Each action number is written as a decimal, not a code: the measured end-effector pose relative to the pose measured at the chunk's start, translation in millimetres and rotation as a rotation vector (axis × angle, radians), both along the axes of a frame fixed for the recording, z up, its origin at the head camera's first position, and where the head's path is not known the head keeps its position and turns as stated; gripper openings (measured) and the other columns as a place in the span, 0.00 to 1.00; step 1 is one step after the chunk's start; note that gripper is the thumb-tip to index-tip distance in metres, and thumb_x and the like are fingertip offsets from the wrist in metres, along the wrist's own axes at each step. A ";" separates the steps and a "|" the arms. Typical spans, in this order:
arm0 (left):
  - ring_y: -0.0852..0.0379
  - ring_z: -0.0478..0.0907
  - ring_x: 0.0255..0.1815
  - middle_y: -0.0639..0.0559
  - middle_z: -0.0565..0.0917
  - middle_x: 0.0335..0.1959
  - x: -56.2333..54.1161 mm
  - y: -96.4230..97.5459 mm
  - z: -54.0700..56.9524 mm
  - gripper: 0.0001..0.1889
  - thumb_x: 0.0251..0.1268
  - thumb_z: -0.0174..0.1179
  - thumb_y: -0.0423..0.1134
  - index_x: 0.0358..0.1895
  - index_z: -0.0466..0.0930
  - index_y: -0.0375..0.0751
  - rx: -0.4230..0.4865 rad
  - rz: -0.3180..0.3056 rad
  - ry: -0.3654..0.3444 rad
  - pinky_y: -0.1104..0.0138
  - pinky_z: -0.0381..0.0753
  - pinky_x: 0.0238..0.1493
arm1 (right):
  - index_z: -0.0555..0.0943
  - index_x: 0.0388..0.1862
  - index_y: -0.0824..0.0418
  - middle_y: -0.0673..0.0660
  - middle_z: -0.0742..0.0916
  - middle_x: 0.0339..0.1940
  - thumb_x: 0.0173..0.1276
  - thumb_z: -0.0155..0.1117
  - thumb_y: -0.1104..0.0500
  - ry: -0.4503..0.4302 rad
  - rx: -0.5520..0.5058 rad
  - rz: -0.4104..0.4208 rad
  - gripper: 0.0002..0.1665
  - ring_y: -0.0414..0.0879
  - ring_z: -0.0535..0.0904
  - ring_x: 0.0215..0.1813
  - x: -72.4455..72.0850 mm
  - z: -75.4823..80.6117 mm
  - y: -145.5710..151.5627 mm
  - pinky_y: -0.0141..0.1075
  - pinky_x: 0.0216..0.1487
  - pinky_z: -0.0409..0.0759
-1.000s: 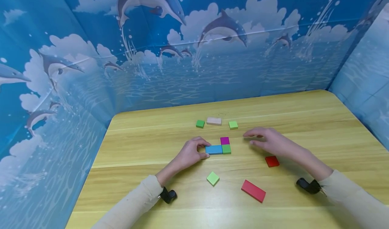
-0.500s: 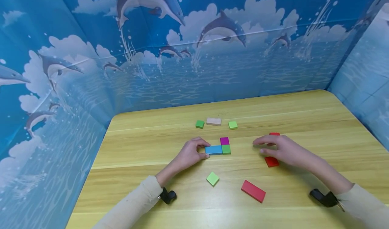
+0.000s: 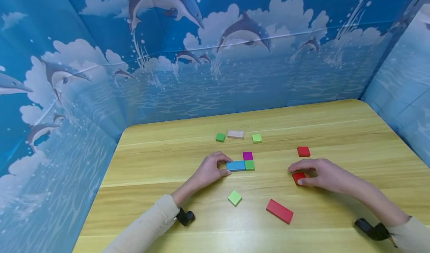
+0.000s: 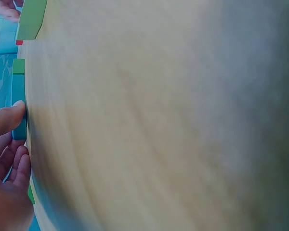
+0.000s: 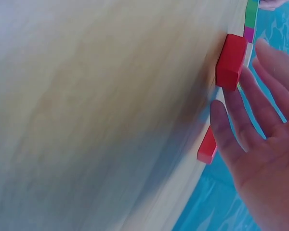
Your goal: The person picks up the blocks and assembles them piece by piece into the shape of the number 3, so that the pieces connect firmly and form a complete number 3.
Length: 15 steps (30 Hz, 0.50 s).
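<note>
In the head view my left hand [image 3: 209, 169] pinches the left end of a blue rectangular block [image 3: 236, 166] between thumb and fingers. A green square block [image 3: 249, 165] adjoins the blue one's right end, with a purple square block [image 3: 248, 156] directly behind the green. My right hand [image 3: 324, 174] reaches over a red square block [image 3: 298, 178], thumb on the near side and fingers on the far side. In the right wrist view its fingers [image 5: 253, 106] are spread and loosely extended around that red block [image 5: 231, 60], not closed on it.
A second red square [image 3: 304, 151] lies behind my right hand. Nearer me are a light green square [image 3: 234, 198] and a long red block [image 3: 280, 211]. At the back sit a dark green square [image 3: 220, 137], a pale pinkish block [image 3: 236, 134] and another light green square [image 3: 256, 138].
My right hand has moved right and toward me, from beside the purple block to the near red square. The farther red square has come out from under it. The left hand stays on the blue block.
</note>
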<state>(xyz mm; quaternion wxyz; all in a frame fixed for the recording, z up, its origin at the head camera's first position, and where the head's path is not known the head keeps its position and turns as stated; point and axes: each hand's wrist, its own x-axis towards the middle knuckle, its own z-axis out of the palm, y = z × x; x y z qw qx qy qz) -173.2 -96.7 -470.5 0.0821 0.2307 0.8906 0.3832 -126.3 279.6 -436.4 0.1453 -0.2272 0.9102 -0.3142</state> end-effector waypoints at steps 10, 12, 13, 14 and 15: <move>0.60 0.75 0.47 0.60 0.80 0.45 -0.8 -1.2 -2.8 0.16 0.59 0.71 0.35 0.51 0.85 0.44 0.007 -0.009 0.008 0.66 0.75 0.52 | 0.82 0.57 0.43 0.47 0.82 0.58 0.59 0.74 0.49 -0.002 0.030 0.042 0.25 0.54 0.75 0.60 2.0 -4.9 7.2 0.45 0.54 0.78; 0.60 0.74 0.47 0.60 0.80 0.45 -0.9 -1.2 -3.2 0.16 0.58 0.71 0.35 0.51 0.85 0.44 0.008 -0.010 0.010 0.66 0.75 0.52 | 0.82 0.57 0.43 0.47 0.82 0.57 0.59 0.75 0.51 0.006 0.026 0.046 0.25 0.54 0.75 0.60 2.2 -5.7 6.5 0.45 0.54 0.78; 0.60 0.74 0.47 0.60 0.80 0.45 -0.9 -1.3 -3.2 0.16 0.58 0.71 0.35 0.51 0.85 0.44 0.009 -0.011 0.011 0.66 0.75 0.52 | 0.82 0.57 0.44 0.47 0.82 0.56 0.59 0.75 0.52 0.013 0.024 0.049 0.25 0.54 0.76 0.59 2.3 -6.2 5.9 0.45 0.54 0.78; 0.60 0.75 0.47 0.60 0.80 0.45 -0.7 -1.5 -3.0 0.16 0.58 0.71 0.35 0.51 0.85 0.44 0.010 -0.012 0.013 0.66 0.74 0.52 | 0.82 0.56 0.44 0.47 0.82 0.56 0.59 0.75 0.53 0.019 0.023 0.051 0.25 0.54 0.76 0.59 2.3 -6.5 5.2 0.44 0.54 0.78; 0.60 0.75 0.47 0.60 0.80 0.45 -0.6 -1.6 -2.8 0.16 0.58 0.71 0.35 0.51 0.85 0.44 0.011 -0.011 0.013 0.66 0.75 0.52 | 0.82 0.56 0.44 0.47 0.82 0.56 0.59 0.75 0.54 0.026 0.026 0.052 0.25 0.54 0.76 0.59 2.2 -6.8 4.5 0.45 0.54 0.78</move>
